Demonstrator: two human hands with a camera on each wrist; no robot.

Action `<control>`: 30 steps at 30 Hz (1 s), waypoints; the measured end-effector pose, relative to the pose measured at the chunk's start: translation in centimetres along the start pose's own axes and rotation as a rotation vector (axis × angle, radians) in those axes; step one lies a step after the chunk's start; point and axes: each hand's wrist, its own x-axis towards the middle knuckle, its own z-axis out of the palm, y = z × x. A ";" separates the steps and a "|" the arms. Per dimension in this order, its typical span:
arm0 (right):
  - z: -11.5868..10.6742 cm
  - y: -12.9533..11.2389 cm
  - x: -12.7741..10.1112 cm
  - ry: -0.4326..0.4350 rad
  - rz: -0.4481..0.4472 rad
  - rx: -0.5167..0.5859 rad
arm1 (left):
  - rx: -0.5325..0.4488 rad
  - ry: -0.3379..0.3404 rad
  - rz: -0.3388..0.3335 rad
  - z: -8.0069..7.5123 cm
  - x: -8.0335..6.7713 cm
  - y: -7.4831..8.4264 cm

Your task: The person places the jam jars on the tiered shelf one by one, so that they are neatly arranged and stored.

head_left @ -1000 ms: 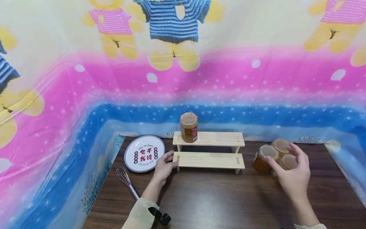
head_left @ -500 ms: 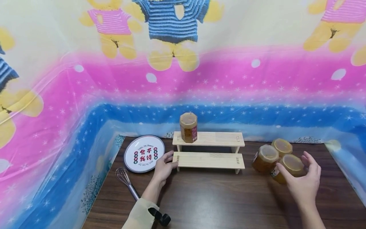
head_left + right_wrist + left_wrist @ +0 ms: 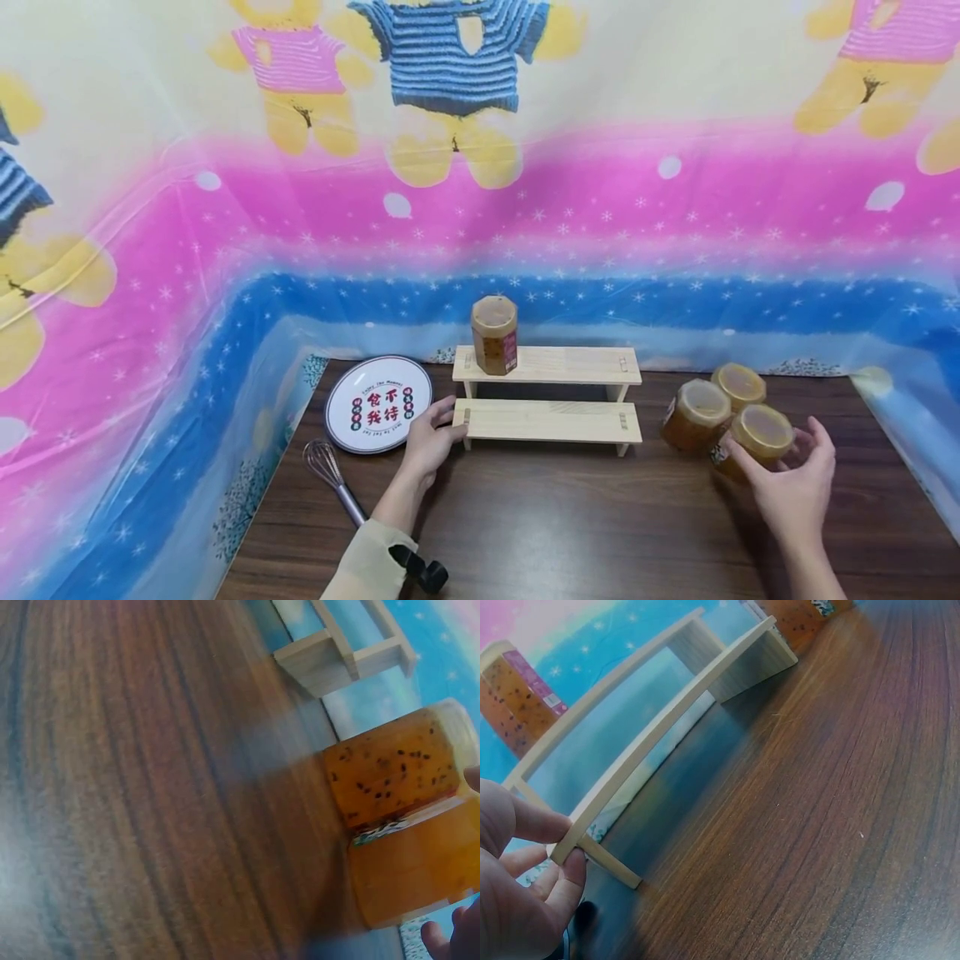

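A cartoon-bear sheet walls in the dark wood counter (image 3: 570, 517). The right hand (image 3: 797, 492) curls its fingers round the nearest jar (image 3: 757, 446), amber with a pale lid, touching two more. A careless lift could topple its neighbours. The left hand (image 3: 429, 437) pinches the rack's (image 3: 551, 419) lower shelf end.

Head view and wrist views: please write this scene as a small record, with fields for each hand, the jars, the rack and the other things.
left hand: left hand pinches the left end of the wooden rack's lower step
right hand: right hand grips the nearest jar, tilted
other jars: two jars on the table beside it; one jar upright on the rack's upper step
other things: plate and whisk, left of the rack
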 end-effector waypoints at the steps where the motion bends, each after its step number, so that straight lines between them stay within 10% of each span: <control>1: 0.0 0.2 0.0 -0.011 0.013 0.000 | -0.001 0.001 -0.002 0.0 0.0 0.0; 14: 0.7 1.6 0.0 -0.082 0.085 -0.042 | -0.001 0.009 0.008 0.1 0.1 -0.1; 30: 1.8 2.7 -0.6 0.025 0.090 -0.001 | -0.001 0.018 -0.007 0.1 0.2 -0.1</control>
